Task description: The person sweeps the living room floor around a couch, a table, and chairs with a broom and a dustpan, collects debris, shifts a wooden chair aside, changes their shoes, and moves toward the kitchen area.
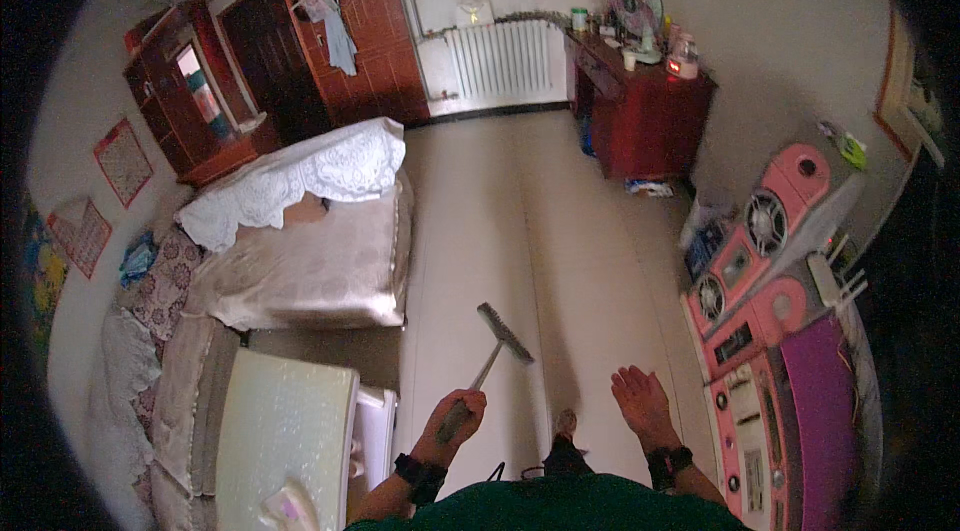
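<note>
A small long-handled brush [504, 332] with a narrow bristled head is held in my left hand [457, 418], its fingers closed around the handle. The brush points up and to the right, its head above the pale tiled floor [472, 231]. To the right, my right hand [641, 400] is spread over the floor and holds nothing. Both wrists wear dark bands. One of my feet [566, 423] shows between the hands.
At left are a table [289, 411] with a glossy cover and a fabric-covered sofa [315, 268] with white lace. A pink stereo cabinet [750, 351] runs along the right. Farther off stand a white radiator [502, 60] and a dark red desk [649, 118] bearing a fan [636, 6].
</note>
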`<state>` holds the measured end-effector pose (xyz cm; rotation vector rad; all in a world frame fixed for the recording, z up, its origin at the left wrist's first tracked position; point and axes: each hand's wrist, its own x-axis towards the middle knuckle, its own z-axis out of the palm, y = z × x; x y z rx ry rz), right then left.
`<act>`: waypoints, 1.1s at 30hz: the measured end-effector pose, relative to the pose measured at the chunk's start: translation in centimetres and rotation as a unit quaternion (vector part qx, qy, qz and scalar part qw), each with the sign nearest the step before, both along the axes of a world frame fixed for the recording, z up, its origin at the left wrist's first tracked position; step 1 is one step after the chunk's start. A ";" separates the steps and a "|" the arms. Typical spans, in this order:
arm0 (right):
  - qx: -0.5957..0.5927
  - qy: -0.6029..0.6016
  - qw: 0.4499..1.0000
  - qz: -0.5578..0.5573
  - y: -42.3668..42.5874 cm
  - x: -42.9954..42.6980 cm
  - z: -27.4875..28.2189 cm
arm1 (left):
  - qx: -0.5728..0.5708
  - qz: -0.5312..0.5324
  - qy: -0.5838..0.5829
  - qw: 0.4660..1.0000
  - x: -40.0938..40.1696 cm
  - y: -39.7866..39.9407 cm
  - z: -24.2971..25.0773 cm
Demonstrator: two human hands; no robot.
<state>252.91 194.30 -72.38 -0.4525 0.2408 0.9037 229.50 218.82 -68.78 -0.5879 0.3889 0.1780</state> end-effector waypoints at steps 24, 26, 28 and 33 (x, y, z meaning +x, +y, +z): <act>-0.004 -0.027 0.990 0.141 52.7 36.8 0.9 | 0.617 0.014 0.182 0.766 33.2 41.5 1.2; -0.027 -0.050 0.989 0.138 56.4 38.9 1.7 | 0.764 0.004 0.162 0.624 35.7 45.7 1.7; -0.025 -0.041 0.991 0.129 59.7 40.7 2.1 | 0.471 0.037 0.092 0.877 37.7 50.8 -1.2; -0.056 -0.051 0.989 0.128 66.8 46.5 -0.2 | 0.026 0.075 -0.082 0.994 43.7 61.6 -6.3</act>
